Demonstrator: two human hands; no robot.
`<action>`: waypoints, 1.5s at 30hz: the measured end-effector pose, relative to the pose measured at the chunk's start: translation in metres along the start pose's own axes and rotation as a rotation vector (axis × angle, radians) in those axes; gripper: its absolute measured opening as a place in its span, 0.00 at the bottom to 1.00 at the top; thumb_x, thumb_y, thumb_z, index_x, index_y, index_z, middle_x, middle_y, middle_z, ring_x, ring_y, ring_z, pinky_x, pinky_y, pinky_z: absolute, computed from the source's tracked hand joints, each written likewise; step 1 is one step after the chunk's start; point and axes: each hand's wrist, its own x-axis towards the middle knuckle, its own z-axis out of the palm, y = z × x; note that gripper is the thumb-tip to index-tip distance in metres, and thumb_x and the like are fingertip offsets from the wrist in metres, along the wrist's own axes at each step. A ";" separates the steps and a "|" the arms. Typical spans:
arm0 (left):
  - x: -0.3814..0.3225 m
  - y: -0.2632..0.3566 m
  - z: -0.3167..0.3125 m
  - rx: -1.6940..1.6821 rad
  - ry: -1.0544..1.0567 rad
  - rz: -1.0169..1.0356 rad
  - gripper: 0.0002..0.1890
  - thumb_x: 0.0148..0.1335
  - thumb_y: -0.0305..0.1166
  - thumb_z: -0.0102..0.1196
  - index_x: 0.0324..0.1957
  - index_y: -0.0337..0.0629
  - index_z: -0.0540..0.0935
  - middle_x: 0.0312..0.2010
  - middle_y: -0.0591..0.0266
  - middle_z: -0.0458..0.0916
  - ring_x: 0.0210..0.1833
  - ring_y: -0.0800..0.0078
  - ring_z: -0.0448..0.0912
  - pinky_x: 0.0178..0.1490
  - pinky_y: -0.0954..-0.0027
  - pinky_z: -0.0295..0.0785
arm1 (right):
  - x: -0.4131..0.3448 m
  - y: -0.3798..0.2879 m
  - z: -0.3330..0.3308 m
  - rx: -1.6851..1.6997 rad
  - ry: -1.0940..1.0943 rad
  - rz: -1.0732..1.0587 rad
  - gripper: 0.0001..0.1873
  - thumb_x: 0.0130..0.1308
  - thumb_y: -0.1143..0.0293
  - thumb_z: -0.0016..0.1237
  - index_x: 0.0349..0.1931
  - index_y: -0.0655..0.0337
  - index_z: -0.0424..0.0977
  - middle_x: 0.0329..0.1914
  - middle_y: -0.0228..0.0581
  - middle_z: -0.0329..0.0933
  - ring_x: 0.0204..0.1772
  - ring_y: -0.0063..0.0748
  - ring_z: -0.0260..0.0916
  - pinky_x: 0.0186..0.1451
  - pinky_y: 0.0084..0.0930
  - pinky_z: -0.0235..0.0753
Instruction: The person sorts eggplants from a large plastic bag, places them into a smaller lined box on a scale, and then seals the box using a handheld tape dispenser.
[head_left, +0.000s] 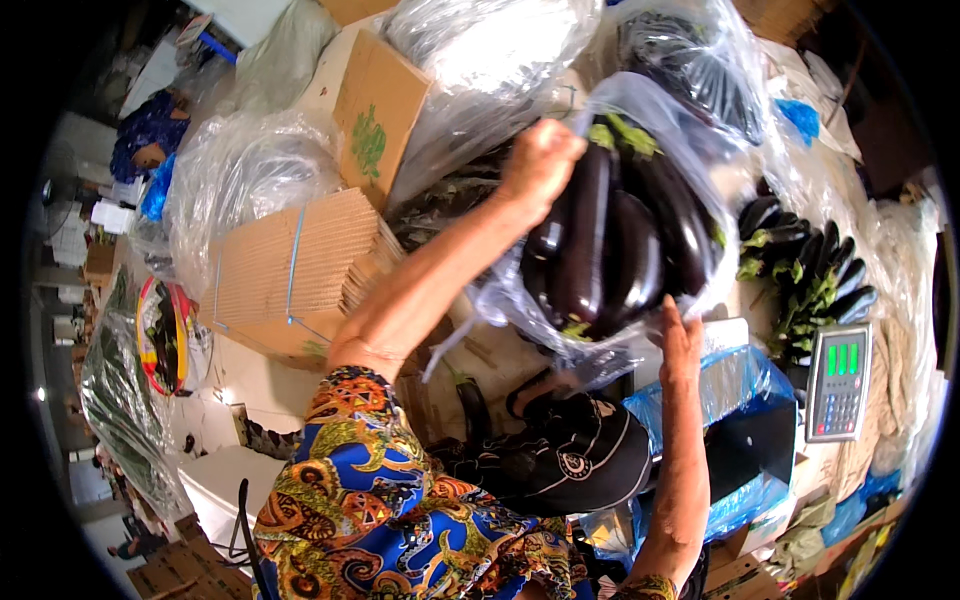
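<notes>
A clear plastic bag (472, 307) of large dark purple eggplants (589, 225) is right in front of me, its mouth spread so that the fruit shows. My left hand (544, 161) is closed in a fist on the bag's upper left edge, near the green stem ends. Against the lower right side of the bag, my right hand (681, 345) grips the plastic with its fingers pointing up; part of its grasp is hidden. A loose eggplant (471, 405) lies below the bag. The black cap (570, 457) covers what is directly beneath it.
A digital scale display (838, 382) with a keypad stands at right, beside a blue-wrapped box (750, 435). Smaller eggplants (821, 277) are piled behind it. Left are a strapped cardboard bundle (292, 262) and an upright carton flap (379, 112). Another eggplant bag (682, 67) sits at the back.
</notes>
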 end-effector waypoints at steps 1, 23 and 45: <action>-0.004 -0.001 0.018 -0.142 -0.053 0.065 0.05 0.60 0.27 0.60 0.35 0.44 0.76 0.23 0.73 0.70 0.21 0.86 0.65 0.22 0.79 0.60 | 0.008 0.016 -0.007 0.005 -0.010 0.055 0.22 0.67 0.56 0.55 0.56 0.59 0.72 0.47 0.37 0.77 0.46 0.31 0.74 0.46 0.32 0.77; 0.153 -0.017 0.066 0.645 0.149 0.372 0.08 0.54 0.30 0.55 0.37 0.48 0.84 0.31 0.56 0.85 0.35 0.64 0.83 0.42 0.61 0.76 | -0.004 -0.077 0.095 0.522 -0.141 0.252 0.05 0.69 0.69 0.46 0.35 0.60 0.70 0.31 0.32 0.72 0.38 0.27 0.73 0.41 0.25 0.75; 0.028 0.027 0.014 1.317 -0.440 0.886 0.29 0.51 0.26 0.63 0.58 0.44 0.75 0.60 0.55 0.71 0.61 0.54 0.69 0.61 0.55 0.66 | 0.008 -0.077 -0.007 0.179 0.087 -0.003 0.18 0.71 0.57 0.46 0.31 0.63 0.76 0.24 0.33 0.76 0.24 0.20 0.65 0.29 0.22 0.68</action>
